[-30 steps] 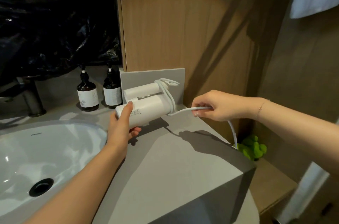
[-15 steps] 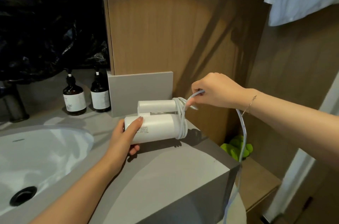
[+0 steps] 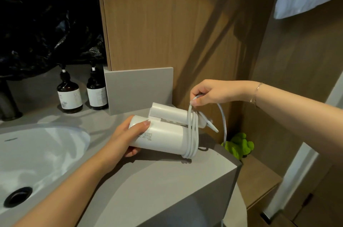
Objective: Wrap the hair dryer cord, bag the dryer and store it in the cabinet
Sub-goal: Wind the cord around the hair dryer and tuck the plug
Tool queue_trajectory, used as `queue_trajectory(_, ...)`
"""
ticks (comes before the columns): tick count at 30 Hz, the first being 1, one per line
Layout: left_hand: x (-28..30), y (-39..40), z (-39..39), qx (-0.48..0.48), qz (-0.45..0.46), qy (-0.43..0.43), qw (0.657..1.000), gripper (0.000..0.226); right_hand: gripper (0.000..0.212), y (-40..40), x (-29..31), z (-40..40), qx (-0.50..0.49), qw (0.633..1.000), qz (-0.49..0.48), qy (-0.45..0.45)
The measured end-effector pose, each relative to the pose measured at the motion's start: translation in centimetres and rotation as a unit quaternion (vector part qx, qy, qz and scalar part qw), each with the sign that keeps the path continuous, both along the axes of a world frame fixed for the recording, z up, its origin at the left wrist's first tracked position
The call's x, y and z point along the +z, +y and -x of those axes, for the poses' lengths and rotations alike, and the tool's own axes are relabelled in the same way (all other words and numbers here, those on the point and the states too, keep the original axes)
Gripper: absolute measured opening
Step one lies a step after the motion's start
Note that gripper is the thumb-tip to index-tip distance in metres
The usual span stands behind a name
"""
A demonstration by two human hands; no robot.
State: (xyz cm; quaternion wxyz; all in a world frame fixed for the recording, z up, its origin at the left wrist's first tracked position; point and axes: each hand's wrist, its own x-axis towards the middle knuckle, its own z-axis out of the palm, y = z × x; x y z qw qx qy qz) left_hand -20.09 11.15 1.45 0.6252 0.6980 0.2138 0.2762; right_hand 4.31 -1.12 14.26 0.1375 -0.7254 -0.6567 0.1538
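A white folded hair dryer (image 3: pixel 163 135) lies just above the grey counter (image 3: pixel 148 186), its barrel pointing right. My left hand (image 3: pixel 128 138) grips the barrel's left end. Several loops of white cord (image 3: pixel 193 134) circle the dryer's right end. My right hand (image 3: pixel 213 95) is above and right of those loops, pinching the cord. From that hand a loose length of cord (image 3: pixel 223 121) arcs down over the counter's right edge. No bag is in view.
A white sink basin (image 3: pixel 42 154) sits at the left. Two dark pump bottles (image 3: pixel 69 95) (image 3: pixel 96 93) stand at the back by a grey upstand (image 3: pixel 139 89). A wooden panel (image 3: pixel 167 31) rises behind. A green soft object (image 3: pixel 238 146) lies on a low wooden shelf (image 3: pixel 258 180) to the right.
My right hand has carried the cord around the dryer's end again, adding loops. The free cord is shorter. The dryer has tilted and shifted slightly toward me.
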Motion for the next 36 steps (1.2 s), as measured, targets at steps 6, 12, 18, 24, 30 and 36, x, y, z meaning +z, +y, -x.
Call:
queue_trajectory(6, 0.2, 0.6, 0.3, -0.026, -0.011, 0.004, 1.0, 0.053, 0.045, -0.2, -0.8, -1.2, -0.009, 0.998, 0.006, 0.067)
queue_trajectory(12, -0.1, 1.4, 0.5, -0.032, 0.036, -0.007, 0.999, 0.071, 0.034, -0.1, -2.2, -2.4, -0.001, 0.989, -0.03, 0.146)
queue_trajectory(18, -0.2, 1.8, 0.6, -0.03, 0.135, -0.059, 0.989, 0.048, 0.031, 0.9, -3.3, -2.3, -0.006, 0.958, -0.054, 0.281)
queue_trajectory(24, -0.1, 2.3, 0.6, -0.012, 0.251, -0.105, 0.962, 0.036, 0.029, 2.5, -6.1, -1.4, -0.074, 0.924, -0.172, 0.334)
queue_trajectory(30, -0.2, 3.0, 0.6, 0.025, 0.332, -0.155, 0.93, 0.031, 0.02, 4.5, -10.1, 1.3, -0.119, 0.895, -0.318, 0.291)
queue_trajectory(36, -0.5, 4.1, 0.7, 0.059, 0.356, -0.182, 0.914, 0.032, 0.016, 5.6, -13.8, 1.8, -0.154, 0.903, -0.332, 0.225)
